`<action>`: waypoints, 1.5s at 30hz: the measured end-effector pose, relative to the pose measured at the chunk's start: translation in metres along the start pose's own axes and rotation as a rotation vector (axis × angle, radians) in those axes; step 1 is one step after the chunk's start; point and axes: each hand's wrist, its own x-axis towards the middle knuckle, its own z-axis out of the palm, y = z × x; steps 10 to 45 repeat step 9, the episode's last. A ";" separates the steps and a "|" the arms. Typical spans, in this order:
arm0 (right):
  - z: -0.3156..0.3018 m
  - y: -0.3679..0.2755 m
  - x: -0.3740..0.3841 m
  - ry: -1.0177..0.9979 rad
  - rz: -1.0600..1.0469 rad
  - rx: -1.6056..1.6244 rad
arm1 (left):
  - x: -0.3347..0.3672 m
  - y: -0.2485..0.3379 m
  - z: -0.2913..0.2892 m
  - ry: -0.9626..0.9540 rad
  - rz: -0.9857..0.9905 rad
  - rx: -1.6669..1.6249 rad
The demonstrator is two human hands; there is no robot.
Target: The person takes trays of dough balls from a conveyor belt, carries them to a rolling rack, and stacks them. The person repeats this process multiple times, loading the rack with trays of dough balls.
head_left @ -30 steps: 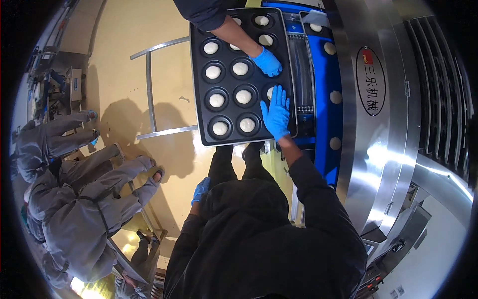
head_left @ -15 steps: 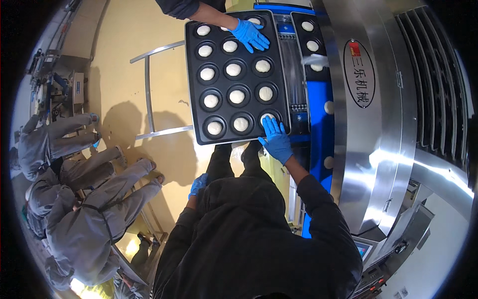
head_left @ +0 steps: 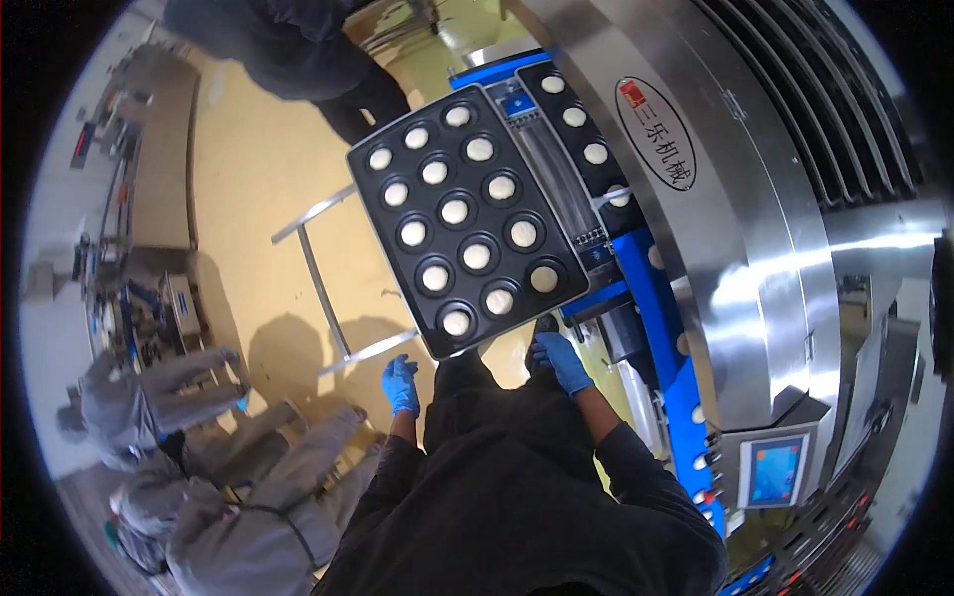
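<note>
A black baking tray point(head_left: 479, 194) with rows of round wells lies before me, a pale dough ball point(head_left: 454, 211) in each well. My left hand point(head_left: 400, 385), in a blue glove, hangs just off the tray's near left corner, fingers loosely bent and nothing visible in them. Close to the tray's near right corner is my right hand point(head_left: 561, 361), also blue-gloved, its fingers pointing left and slightly apart. I see nothing held there, and the hand looks free of the tray.
Right of the tray runs a blue conveyor point(head_left: 651, 313) with dough pieces, beside a large steel machine point(head_left: 745, 258). A second dark tray point(head_left: 594, 149) sits on it. Metal rails point(head_left: 316, 278) stick out leftward. A co-worker point(head_left: 288, 50) stands beyond; several people in grey point(head_left: 258, 517) are at lower left.
My right hand has come off the tray's near edge and moved back. My left hand has come forward from my side. The co-worker's hand has left the tray. The whole view has turned.
</note>
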 end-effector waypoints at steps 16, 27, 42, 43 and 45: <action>0.091 0.038 0.061 0.376 -0.453 -0.027 | 0.295 0.111 0.053 -0.544 -0.300 -0.443; 0.091 0.038 0.061 0.376 -0.453 -0.027 | 0.295 0.111 0.053 -0.544 -0.300 -0.443; 0.091 0.038 0.061 0.376 -0.453 -0.027 | 0.295 0.111 0.053 -0.544 -0.300 -0.443; 0.091 0.038 0.061 0.376 -0.453 -0.027 | 0.295 0.111 0.053 -0.544 -0.300 -0.443; 0.091 0.038 0.061 0.376 -0.453 -0.027 | 0.295 0.111 0.053 -0.544 -0.300 -0.443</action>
